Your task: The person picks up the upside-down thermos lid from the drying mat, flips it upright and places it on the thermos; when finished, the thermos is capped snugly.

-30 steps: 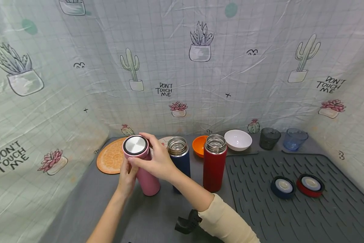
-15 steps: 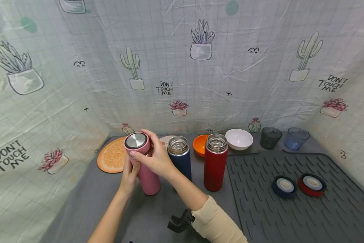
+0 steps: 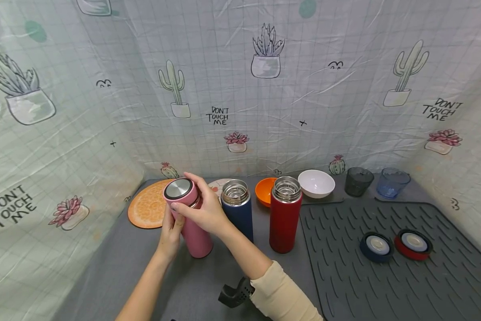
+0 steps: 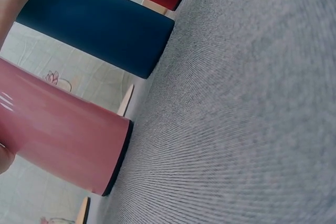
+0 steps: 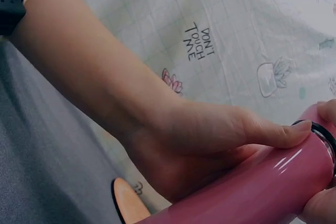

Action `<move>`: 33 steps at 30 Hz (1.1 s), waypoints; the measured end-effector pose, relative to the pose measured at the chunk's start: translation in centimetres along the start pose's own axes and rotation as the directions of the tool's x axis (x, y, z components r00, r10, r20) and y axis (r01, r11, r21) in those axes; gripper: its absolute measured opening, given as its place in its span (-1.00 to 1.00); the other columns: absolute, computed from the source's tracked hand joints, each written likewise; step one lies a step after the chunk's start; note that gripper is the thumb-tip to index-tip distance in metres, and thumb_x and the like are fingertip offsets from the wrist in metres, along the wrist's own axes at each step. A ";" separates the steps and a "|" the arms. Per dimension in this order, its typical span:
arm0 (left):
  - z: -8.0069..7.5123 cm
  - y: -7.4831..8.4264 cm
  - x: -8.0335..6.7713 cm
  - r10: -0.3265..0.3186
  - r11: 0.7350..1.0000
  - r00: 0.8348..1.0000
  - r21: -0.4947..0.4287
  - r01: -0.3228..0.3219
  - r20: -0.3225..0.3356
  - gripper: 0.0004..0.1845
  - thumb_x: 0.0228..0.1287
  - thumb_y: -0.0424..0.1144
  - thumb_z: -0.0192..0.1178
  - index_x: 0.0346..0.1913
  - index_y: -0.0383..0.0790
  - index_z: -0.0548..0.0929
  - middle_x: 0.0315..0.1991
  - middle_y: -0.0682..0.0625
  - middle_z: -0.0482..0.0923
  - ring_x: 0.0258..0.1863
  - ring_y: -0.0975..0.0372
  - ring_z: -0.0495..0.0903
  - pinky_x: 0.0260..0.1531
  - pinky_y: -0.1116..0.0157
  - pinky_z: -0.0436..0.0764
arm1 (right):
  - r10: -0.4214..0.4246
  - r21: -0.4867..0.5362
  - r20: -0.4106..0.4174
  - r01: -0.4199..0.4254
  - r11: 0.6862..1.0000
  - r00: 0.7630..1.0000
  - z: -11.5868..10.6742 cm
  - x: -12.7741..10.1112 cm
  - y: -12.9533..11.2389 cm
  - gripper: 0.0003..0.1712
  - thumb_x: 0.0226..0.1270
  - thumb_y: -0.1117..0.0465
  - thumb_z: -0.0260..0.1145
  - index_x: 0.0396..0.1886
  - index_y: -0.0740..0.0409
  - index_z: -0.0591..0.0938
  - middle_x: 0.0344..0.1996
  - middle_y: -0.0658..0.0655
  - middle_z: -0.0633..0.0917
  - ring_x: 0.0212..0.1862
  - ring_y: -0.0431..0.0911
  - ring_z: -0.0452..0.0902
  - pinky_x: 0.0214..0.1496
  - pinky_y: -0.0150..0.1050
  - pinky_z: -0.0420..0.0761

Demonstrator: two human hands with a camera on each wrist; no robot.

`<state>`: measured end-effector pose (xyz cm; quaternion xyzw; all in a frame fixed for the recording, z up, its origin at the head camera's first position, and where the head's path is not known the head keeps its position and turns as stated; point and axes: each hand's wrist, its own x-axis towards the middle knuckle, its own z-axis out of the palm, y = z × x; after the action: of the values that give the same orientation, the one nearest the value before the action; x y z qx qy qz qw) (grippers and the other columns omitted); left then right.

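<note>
The pink bottle (image 3: 193, 225) stands nearly upright at the left of the grey table (image 3: 112, 267), leaning slightly left, the left hand (image 3: 170, 232) wrapped round its body and the right hand (image 3: 203, 209) curled over its lid (image 3: 179, 191) from the right.

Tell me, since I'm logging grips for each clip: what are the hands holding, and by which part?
Both hold the pink flask. The left hand grips its body; the right hand grips the lid at its top.
</note>
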<state>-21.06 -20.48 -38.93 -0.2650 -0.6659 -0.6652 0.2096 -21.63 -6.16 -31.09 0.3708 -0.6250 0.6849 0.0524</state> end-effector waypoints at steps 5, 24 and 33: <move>-0.1 0.1 0.0 0.001 1.000 1.000 0.001 -0.001 0.000 -0.45 0.43 -0.20 -0.13 0.40 -0.16 0.00 0.21 -0.07 0.22 0.13 0.18 0.28 0.05 0.38 0.33 | -0.007 0.000 -0.031 0.007 1.000 0.999 0.2 0.2 1.9 -0.24 0.08 0.39 0.34 0.28 0.17 0.25 0.03 0.17 0.49 -0.03 -0.17 0.49 -0.05 -0.31 0.53; 0.0 -0.1 -0.3 0.001 1.000 0.999 0.030 0.000 -0.036 -0.46 0.40 -0.14 -0.08 0.36 -0.18 0.09 0.14 -0.01 0.29 0.05 0.20 0.31 -0.04 0.40 0.39 | -0.011 0.004 -0.017 0.011 1.000 1.000 0.4 0.0 2.9 -0.32 0.26 0.30 0.05 0.37 0.31 0.09 0.20 0.34 0.35 0.18 -0.02 0.34 0.18 -0.31 0.35; 0.1 -0.1 -0.1 0.017 1.000 1.000 0.015 -0.016 -0.009 -0.42 0.41 -0.14 -0.09 0.39 -0.17 0.01 0.19 -0.03 0.24 0.11 0.19 0.31 0.02 0.40 0.37 | 0.010 0.057 -0.079 -0.005 0.998 0.997 0.8 0.1 1.4 -0.29 0.11 0.38 0.30 0.21 0.34 0.17 0.01 0.25 0.43 -0.05 -0.16 0.47 -0.07 -0.33 0.53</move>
<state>-21.03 -20.40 -39.10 -0.2658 -0.6675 -0.6598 0.2201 -22.10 -7.20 -32.28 0.3425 -0.6040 0.7168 0.0639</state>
